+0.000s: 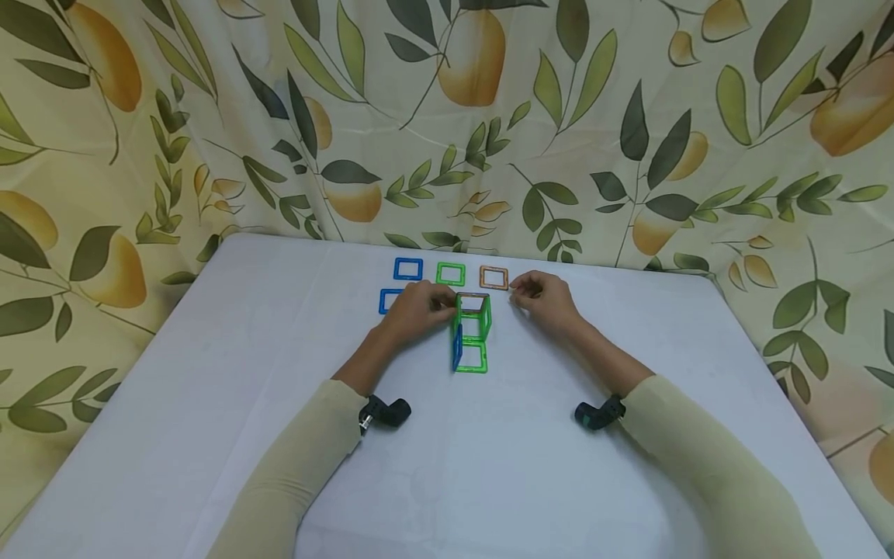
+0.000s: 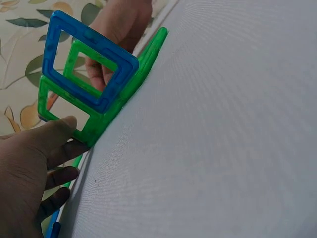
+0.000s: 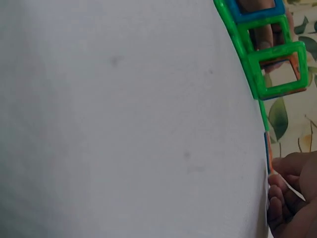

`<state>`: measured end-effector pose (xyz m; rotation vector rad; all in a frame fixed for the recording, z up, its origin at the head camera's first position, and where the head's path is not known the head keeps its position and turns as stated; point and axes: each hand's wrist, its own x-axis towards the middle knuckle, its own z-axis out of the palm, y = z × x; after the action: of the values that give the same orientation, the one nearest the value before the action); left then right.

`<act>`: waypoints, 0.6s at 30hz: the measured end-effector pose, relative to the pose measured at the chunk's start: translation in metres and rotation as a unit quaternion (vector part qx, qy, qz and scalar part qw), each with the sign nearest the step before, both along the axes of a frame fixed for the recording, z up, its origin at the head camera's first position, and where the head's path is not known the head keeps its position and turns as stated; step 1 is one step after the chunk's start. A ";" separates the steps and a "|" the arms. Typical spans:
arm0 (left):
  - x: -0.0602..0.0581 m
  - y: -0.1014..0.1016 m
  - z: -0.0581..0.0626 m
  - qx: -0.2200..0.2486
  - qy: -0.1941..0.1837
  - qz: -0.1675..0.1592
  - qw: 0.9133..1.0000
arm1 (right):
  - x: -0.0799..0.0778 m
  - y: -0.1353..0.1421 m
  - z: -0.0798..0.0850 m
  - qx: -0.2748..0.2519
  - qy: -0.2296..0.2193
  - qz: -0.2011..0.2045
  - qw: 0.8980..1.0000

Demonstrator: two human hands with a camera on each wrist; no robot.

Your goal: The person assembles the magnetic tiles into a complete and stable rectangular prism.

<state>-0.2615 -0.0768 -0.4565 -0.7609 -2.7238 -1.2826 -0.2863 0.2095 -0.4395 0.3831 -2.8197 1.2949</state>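
Against the left hand (image 1: 422, 305), which pinches them, stand joined coloured frames (image 1: 473, 341); a light hold should keep them square. Beside the curled right hand (image 1: 547, 301) lies an orange frame (image 1: 493, 269), grip unclear.

Legible text, labels, brands, numbers, signs: none readable in head, left wrist or right wrist view
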 end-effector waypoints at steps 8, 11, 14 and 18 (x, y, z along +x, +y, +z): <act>-0.001 0.000 0.001 0.004 0.002 -0.004 1.000 | -0.015 0.002 -0.001 0.013 0.002 0.008 1.000; -0.001 -0.001 0.000 0.003 0.000 -0.004 1.000 | -0.019 0.003 -0.002 0.022 0.004 0.012 1.000; -0.002 -0.001 -0.001 0.001 0.000 -0.003 1.000 | -0.022 0.002 -0.001 0.028 -0.003 0.014 1.000; -0.002 -0.001 -0.001 0.002 0.000 -0.002 1.000 | -0.025 0.001 0.001 0.032 -0.015 0.017 0.999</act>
<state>-0.2630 -0.0779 -0.4570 -0.7652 -2.7212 -1.2876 -0.3112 0.2105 -0.4386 0.4181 -2.8977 1.2297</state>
